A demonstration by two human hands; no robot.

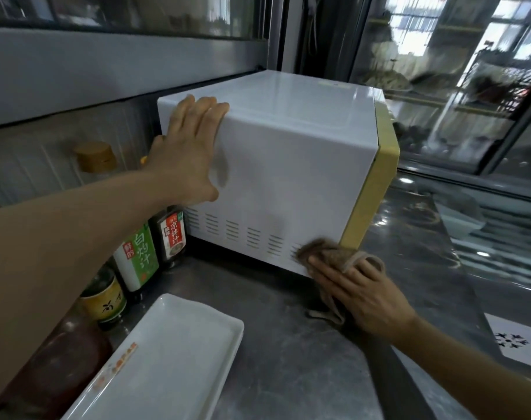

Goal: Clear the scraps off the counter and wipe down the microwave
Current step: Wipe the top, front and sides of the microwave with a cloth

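Head view: nearest, a white tray [167, 359] lies on the tabletop [288, 359]. Right hand [361, 298] presses a brown cloth [324, 253] against the white microwave [288, 165] at its lower front corner. Left hand [188, 150] rests flat, fingers straight, on its side. Sauce bottles [136, 256] stand beside it.

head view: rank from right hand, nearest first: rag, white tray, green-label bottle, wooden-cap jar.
From the right hand:
1. rag, under its fingers, against the microwave's lower side.
2. white tray, on the counter to its left.
3. green-label bottle, beyond the tray.
4. wooden-cap jar, far left by the wall.
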